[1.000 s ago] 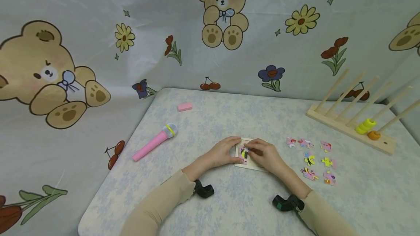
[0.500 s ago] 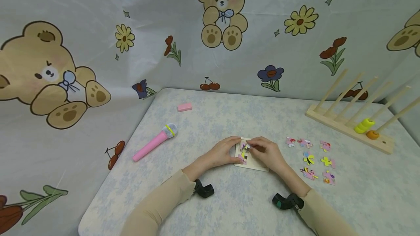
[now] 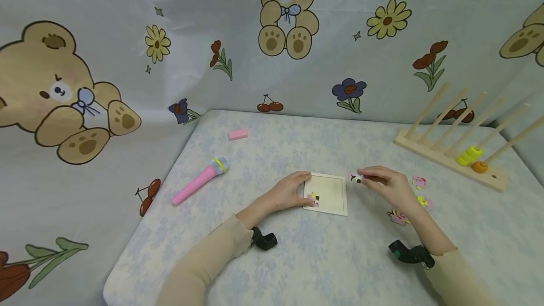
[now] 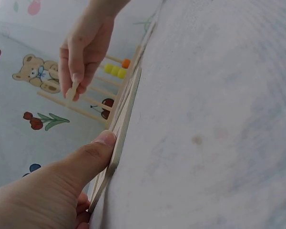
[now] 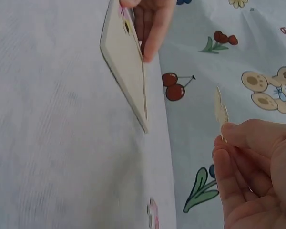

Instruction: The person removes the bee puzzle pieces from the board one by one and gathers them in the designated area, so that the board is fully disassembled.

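Note:
My left hand (image 3: 282, 193) grips the left side of a square wooden puzzle tray (image 3: 333, 195) lying flat on the table; thumb and fingers span that edge. One pink, yellow and black puzzle piece (image 3: 315, 198) sits in the tray's near left corner, close to the thumb. Off the tray's far right corner, my right hand (image 3: 393, 189) pinches another jigsaw piece (image 3: 356, 178) between thumb and fingers. In the right wrist view this held piece (image 5: 220, 109) is seen nearly edge-on, in the air. Loose pink pieces (image 3: 398, 217) lie right of the tray, some hidden by the right hand and forearm.
A wooden peg stand (image 3: 450, 162) with yellow and orange beads stands at the back right. On the left lie a pink toy microphone (image 3: 195, 184) and a pink block (image 3: 238, 134). A bear-print cloth (image 3: 238, 4) hangs behind the table.
My right hand has lifted a puzzle piece out of the tray and carried it right, past the tray's edge. My left hand stays on the tray. The head view has tilted slightly.

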`<state>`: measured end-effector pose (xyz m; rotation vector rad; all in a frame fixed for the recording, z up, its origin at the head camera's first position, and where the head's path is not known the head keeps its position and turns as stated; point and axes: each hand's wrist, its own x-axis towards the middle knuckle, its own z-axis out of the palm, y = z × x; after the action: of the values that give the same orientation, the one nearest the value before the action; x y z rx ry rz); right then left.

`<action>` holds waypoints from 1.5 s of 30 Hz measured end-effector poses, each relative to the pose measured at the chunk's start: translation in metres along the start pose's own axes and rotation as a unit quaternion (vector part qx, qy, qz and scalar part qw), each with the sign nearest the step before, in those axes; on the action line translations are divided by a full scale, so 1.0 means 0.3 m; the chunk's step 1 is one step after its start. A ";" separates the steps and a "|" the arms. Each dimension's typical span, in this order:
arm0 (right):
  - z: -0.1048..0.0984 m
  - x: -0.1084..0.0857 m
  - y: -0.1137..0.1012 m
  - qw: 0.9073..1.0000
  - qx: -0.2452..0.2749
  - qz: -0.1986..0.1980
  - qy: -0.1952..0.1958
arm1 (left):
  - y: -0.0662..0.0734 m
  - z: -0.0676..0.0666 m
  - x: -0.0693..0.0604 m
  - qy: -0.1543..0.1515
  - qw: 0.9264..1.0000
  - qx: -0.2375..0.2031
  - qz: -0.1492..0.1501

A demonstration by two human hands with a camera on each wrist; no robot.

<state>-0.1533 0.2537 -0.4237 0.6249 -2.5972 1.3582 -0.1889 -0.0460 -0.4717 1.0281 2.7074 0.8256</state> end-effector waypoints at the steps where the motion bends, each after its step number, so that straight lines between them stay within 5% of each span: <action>1: -0.020 -0.013 0.005 1.000 -0.007 0.009 0.000 | 0.000 -0.001 -0.001 -0.001 1.000 0.000 0.001; 14: -0.112 -0.121 0.100 0.988 -0.124 0.081 -0.038 | -0.007 -0.004 0.000 -0.007 1.000 0.000 0.000; 27: -0.088 -0.109 0.154 0.975 -0.212 -0.052 -0.024 | -0.005 -0.005 -0.003 -0.009 1.000 -0.004 0.002; 37: -0.081 -0.057 0.063 0.986 -0.163 0.012 -0.036 | -0.001 -0.019 -0.006 -0.007 1.000 -0.009 -0.003; 45: 0.102 0.000 -0.052 0.994 -0.064 -0.012 -0.083 | 0.001 -0.008 -0.008 -0.005 1.000 -0.009 -0.009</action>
<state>-0.1446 0.2210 -0.4297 0.7752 -2.7694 1.1677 -0.1878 -0.0485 -0.4697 0.9991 2.6927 0.8377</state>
